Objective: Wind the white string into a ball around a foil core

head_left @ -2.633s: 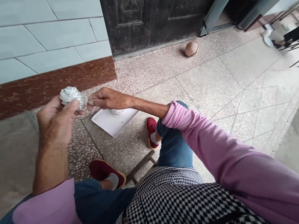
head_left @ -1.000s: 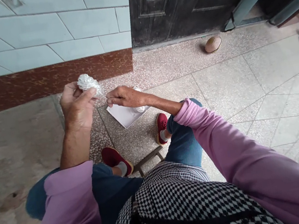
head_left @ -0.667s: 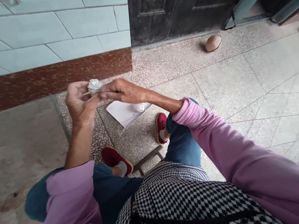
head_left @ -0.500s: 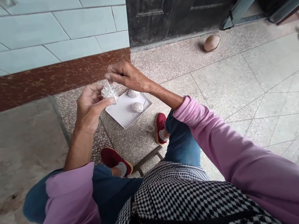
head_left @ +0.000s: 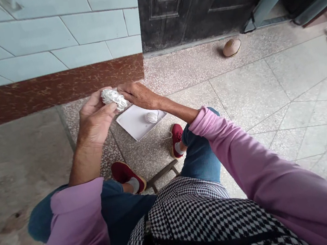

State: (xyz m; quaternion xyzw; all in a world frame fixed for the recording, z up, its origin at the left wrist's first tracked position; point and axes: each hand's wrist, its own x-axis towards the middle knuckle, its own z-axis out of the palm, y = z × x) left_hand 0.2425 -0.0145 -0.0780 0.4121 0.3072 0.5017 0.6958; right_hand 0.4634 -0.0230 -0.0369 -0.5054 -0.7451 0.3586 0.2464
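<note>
My left hand (head_left: 95, 115) is closed on a bundle of white yarn (head_left: 114, 99), its thumb pressed along the near side. Loose loops bulge out of the bundle's top and right end. Against that right end, the curled fingers of my right hand (head_left: 138, 95) close on the yarn; their tips are partly hidden. Below my hands a shallow white tray (head_left: 134, 125) lies on the floor. In it sits a small ball of white yarn (head_left: 151, 117), and a thin strand (head_left: 164, 135) curls on the floor beside the tray.
My red shoes (head_left: 126, 174) stand either side of a metal bar frame (head_left: 162, 172). A tiled wall (head_left: 33, 39) and dark door (head_left: 184, 18) rise ahead. A round tan object (head_left: 231, 47) lies near the door.
My right hand has come down from above the bundle to its right end. The bundle has turned and shifted slightly left with my left hand. My right hand now covers the second ball.
</note>
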